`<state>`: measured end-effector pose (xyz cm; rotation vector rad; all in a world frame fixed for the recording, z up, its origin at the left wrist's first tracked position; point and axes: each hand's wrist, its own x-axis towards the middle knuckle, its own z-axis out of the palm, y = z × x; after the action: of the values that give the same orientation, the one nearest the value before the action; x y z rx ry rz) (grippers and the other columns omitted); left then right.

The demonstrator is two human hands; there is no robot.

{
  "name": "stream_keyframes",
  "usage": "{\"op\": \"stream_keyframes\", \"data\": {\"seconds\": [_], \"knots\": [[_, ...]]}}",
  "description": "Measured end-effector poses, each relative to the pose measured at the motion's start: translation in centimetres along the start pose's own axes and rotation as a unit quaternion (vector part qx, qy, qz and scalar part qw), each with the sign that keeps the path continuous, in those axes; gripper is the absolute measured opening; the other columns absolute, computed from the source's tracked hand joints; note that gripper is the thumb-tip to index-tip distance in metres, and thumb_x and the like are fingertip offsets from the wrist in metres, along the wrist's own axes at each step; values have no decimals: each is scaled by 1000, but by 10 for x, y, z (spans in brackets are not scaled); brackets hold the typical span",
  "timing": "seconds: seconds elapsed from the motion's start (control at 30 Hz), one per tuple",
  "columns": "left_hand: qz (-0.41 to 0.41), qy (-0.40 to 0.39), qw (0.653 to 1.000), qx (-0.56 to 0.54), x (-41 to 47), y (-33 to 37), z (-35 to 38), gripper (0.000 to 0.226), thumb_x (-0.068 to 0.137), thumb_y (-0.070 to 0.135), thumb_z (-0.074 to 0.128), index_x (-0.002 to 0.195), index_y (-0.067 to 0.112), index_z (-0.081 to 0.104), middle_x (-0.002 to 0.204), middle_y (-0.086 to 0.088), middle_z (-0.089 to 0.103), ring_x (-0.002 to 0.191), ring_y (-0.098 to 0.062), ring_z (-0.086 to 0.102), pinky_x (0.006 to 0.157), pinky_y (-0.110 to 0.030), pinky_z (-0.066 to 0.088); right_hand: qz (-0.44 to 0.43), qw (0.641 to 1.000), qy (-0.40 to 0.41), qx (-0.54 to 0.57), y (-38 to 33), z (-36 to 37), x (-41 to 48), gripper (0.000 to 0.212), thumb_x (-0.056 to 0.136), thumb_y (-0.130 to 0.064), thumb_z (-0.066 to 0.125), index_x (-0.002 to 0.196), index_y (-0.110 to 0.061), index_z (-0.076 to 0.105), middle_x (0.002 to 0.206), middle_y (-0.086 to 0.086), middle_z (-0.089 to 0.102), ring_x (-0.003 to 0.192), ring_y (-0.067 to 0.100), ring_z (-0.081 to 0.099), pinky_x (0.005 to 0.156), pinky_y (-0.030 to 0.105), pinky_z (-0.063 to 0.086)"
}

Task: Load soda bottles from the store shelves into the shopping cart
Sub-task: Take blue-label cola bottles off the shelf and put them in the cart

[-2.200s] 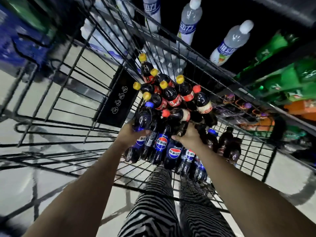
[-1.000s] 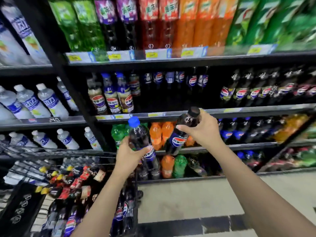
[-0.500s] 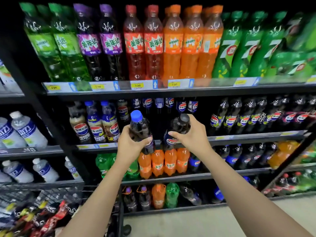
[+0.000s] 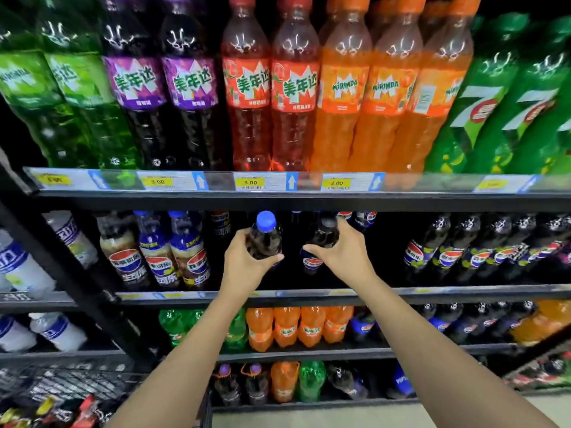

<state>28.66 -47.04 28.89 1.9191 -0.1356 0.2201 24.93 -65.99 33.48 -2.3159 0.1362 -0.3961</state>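
My left hand grips a blue-capped Pepsi bottle round its shoulder. My right hand grips a black-capped Pepsi bottle the same way. Both bottles stand upright, side by side, in the dark gap of the middle shelf; whether their bases touch the shelf is hidden by my hands. The wire shopping cart shows at the bottom left, with several soda bottles lying in it.
Pepsi bottles stand left of the gap and black-label ones to the right. The top shelf holds tall Mirinda bottles and 7up bottles. Lower shelves carry orange and green sodas. White bottles fill the left bay.
Both hands rose from the cart up to the middle shelf, each still holding its bottle. The view swung from the cart to the shelves and closed in on them.
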Motion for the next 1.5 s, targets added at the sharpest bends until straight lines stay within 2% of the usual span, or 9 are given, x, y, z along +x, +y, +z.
{"op": "stream_keyframes", "data": {"seconds": [0.07,0.17,0.3,0.53,0.7,0.8,0.93,1.13,1.5], "knots": [[-5,-12,1000,16,10,-6,6,59,64,23,89,112,18,55,107,4,64,98,-11,61,86,-23,48,10,1000,-6,-28,7,5,16,78,69,-40,82,130,-5,48,113,9,64,105,22,60,84,24,46],[-16,-33,999,35,16,-13,13,48,65,25,88,102,20,58,98,6,66,90,-9,62,80,-22,48,17,999,-11,-36,12,6,34,67,67,-42,83,118,-6,55,99,9,68,92,21,63,75,26,48],[-32,-47,997,51,23,-17,23,48,66,26,88,103,17,59,97,4,68,87,-9,63,76,-19,49,28,998,-39,-29,14,9,51,57,67,-40,83,108,-6,62,105,7,67,100,22,61,76,25,45],[-42,-63,995,69,19,-10,23,58,71,27,85,117,12,53,98,7,60,87,-9,57,62,-8,39,66,992,-55,88,19,31,41,79,70,-36,82,135,-10,45,134,5,54,127,21,47,93,24,40],[-45,-55,996,60,12,-13,27,65,73,27,84,126,11,49,108,7,58,103,-13,58,79,-18,43,102,979,-33,173,32,42,28,89,65,-29,86,138,-15,38,129,2,57,119,19,54,90,25,43],[-58,-27,996,54,8,-26,32,92,67,32,87,141,11,35,130,-6,57,119,-21,55,94,-27,46,126,980,-21,152,49,58,12,95,64,-24,87,140,-11,33,130,6,56,119,21,54,94,27,44],[-67,-10,994,85,0,-48,43,86,67,29,88,134,8,38,124,-11,60,113,-23,59,90,-30,50,123,990,25,66,64,84,2,78,65,-25,86,128,-4,45,120,13,61,111,27,59,87,33,51],[-31,25,993,107,8,-69,64,62,72,27,84,121,4,53,110,-12,66,102,-23,63,88,-36,53,115,988,84,52,68,104,7,56,71,-23,83,113,0,53,104,12,65,97,25,64,72,22,47],[-1,33,994,106,71,-71,101,56,72,27,84,115,3,55,103,-5,69,87,-9,62,70,-12,43,103,988,115,12,91,105,67,49,75,-23,79,111,-1,54,113,11,65,104,23,63,66,5,30]]}}
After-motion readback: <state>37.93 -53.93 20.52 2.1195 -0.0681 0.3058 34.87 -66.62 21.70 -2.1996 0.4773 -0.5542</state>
